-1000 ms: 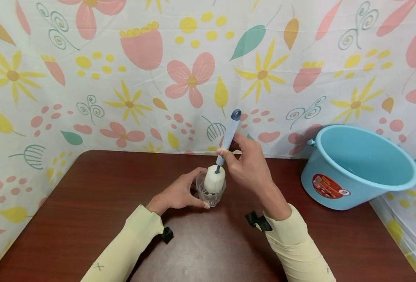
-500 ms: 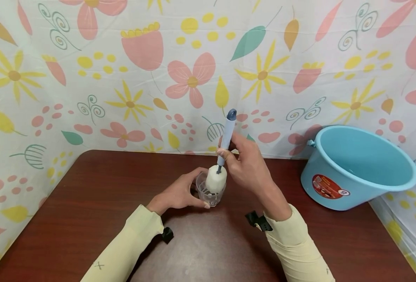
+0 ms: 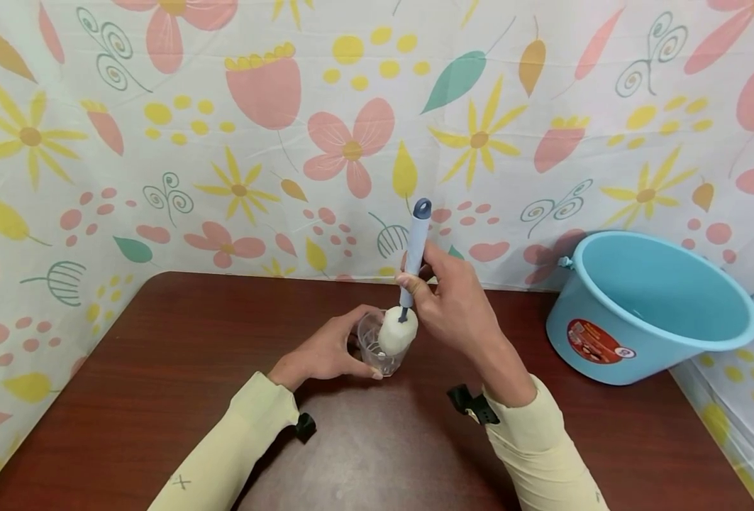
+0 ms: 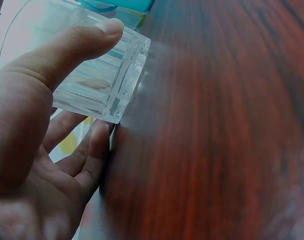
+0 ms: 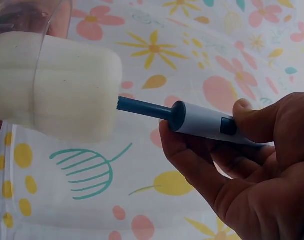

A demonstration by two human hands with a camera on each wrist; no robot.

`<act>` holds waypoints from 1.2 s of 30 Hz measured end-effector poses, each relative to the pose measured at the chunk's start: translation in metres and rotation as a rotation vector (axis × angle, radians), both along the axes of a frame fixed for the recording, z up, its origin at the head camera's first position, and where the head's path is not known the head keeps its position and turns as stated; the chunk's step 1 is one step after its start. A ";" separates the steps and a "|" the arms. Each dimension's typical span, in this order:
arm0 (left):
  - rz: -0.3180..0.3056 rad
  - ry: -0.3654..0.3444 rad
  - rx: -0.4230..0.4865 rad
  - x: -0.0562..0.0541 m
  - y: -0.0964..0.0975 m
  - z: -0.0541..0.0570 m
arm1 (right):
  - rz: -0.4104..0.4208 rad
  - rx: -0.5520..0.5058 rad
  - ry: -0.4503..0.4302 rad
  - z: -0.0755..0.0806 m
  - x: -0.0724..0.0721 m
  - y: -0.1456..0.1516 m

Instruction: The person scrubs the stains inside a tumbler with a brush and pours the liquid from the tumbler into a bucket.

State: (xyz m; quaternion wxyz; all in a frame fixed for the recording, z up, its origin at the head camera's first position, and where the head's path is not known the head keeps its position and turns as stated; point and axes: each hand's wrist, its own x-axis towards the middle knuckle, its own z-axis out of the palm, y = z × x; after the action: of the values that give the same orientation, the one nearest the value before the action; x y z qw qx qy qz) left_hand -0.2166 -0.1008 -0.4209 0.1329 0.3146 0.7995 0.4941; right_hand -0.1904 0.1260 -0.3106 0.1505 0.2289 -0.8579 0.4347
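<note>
My left hand [image 3: 325, 348] grips a clear, faceted glass [image 3: 383, 363] low over the dark table, thumb on the near side and fingers behind. In the left wrist view the thick base of the glass [image 4: 127, 75] shows beside the thumb. My right hand [image 3: 456, 305] holds a sponge cup brush by its light blue handle [image 3: 417, 245], thumb on one side and fingers on the other. The white sponge head [image 3: 398, 332] points down, partly inside the glass mouth. In the right wrist view the sponge [image 5: 77, 85] sits on a dark blue stem, and the glass rim crosses it.
A light blue bucket [image 3: 571, 312] with a red label stands at the right of the brown table [image 3: 179, 355]. A flower-printed cloth [image 3: 249, 206] hangs behind the table's far edge.
The sponge head has shifted slightly rightward at the glass mouth, and the brush handle leans less. My left hand and the glass stay nearly still.
</note>
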 end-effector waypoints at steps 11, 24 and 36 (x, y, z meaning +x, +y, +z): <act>0.017 0.030 -0.035 0.001 0.000 0.002 | 0.015 0.009 0.000 0.003 0.003 0.001; 0.031 0.016 -0.030 0.002 0.001 0.000 | -0.015 -0.028 -0.066 0.001 0.002 0.004; 0.041 0.031 -0.022 -0.007 0.001 -0.016 | 0.004 -0.072 -0.070 0.000 0.004 0.000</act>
State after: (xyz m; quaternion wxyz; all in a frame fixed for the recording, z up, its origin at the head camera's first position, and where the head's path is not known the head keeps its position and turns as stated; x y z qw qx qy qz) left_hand -0.2233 -0.1000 -0.4373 0.1138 0.3044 0.8131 0.4830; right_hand -0.1863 0.1257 -0.3102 0.1275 0.2097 -0.8460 0.4733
